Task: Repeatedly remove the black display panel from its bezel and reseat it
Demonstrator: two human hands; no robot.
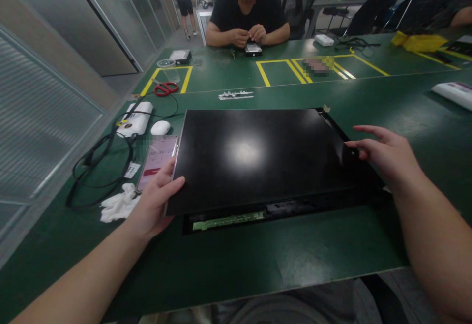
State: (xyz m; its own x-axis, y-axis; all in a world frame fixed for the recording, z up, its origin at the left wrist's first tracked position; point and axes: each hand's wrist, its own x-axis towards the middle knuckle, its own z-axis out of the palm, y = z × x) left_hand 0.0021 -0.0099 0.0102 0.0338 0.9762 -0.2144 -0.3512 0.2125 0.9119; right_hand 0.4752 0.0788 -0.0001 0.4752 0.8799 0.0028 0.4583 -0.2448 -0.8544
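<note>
A glossy black LCD panel (254, 159) is tilted, its left side raised above a black frame (317, 205) lying on the table. My left hand (157, 198) is closed on the panel's lower left edge, thumb on top and fingers beneath. At the right side, my right hand (387, 154) is held with its fingers apart, one fingertip touching near the panel's right edge. A strip of green circuit board (228, 221) shows in the frame under the panel's near edge. Most of the frame's inside is hidden by the panel.
Left of the panel lie a phone (158, 159), a white earbud case (161, 128), a white power bank (135, 119), black cables (101, 159) and crumpled tissue (120, 205). Red-handled scissors (166, 89) and a clear cup (169, 71) stand farther back. A person (247, 19) handles a small drive (253, 49) opposite.
</note>
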